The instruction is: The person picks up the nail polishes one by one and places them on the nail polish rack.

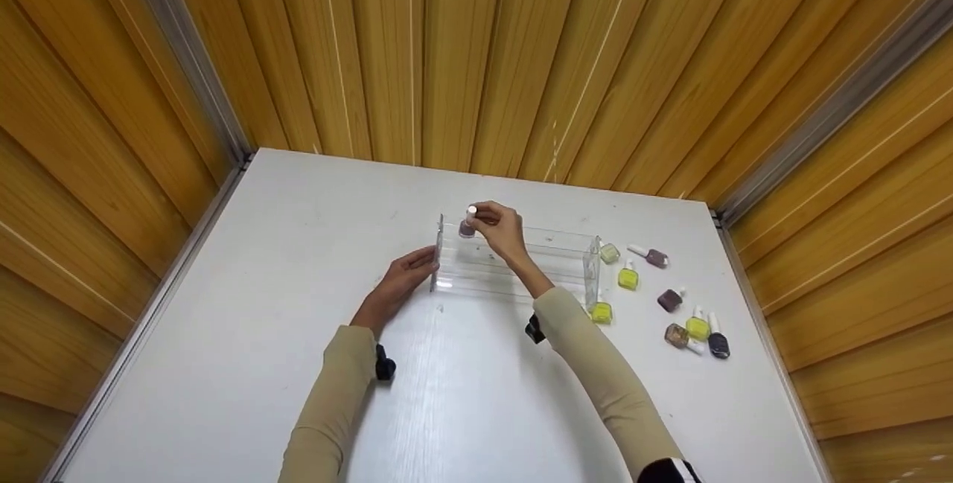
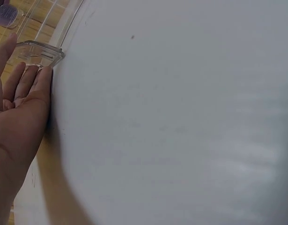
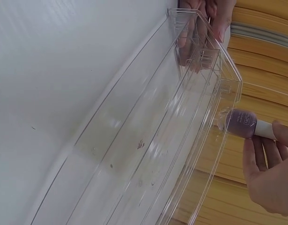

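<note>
A clear plastic tiered rack (image 1: 521,267) stands in the middle of the white table. Pinched by its white cap between the thumb and fingers of my right hand (image 1: 500,231) is a purple nail polish bottle (image 3: 240,123). The bottle is upright at the rack's back left, its base close over the top tier. My left hand (image 1: 406,274) rests at the rack's left end panel (image 2: 40,50), fingers extended against it. In the right wrist view, the left hand's fingers (image 3: 190,40) show through the clear plastic.
Several nail polish bottles lie or stand right of the rack, among them a yellow one (image 1: 628,278), a dark purple one (image 1: 669,301), a glittery brown one (image 1: 676,335) and a black one (image 1: 718,345). Wood-patterned walls (image 1: 461,59) enclose the table's back and sides.
</note>
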`<state>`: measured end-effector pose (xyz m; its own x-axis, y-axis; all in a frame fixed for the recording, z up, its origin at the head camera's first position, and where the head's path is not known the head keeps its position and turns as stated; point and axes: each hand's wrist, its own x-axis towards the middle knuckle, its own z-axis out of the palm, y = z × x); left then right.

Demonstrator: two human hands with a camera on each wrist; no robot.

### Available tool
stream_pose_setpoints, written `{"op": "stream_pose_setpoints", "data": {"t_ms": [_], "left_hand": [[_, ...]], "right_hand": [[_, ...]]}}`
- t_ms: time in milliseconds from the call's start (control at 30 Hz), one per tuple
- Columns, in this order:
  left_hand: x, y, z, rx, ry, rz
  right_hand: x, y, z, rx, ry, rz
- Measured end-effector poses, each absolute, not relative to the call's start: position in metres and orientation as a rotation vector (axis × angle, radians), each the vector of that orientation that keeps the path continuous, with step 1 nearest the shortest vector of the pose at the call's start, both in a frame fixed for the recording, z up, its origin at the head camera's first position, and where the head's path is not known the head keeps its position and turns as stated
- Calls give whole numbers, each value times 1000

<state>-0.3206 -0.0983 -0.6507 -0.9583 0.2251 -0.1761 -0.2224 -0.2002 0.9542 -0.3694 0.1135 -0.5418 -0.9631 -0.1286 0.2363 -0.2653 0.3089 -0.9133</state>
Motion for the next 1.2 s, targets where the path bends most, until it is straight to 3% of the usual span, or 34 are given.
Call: {"op": "stream_pose_setpoints", "data": {"t_ms": [800, 1200], "left_hand": [[-320, -98, -651, -38, 1770, 2224], [-320, -96, -650, -89, 1779, 2199]], "right_hand": [[-369, 124, -543, 381, -2502, 1753], [-367, 200, -514, 278, -2472, 1564]]}}
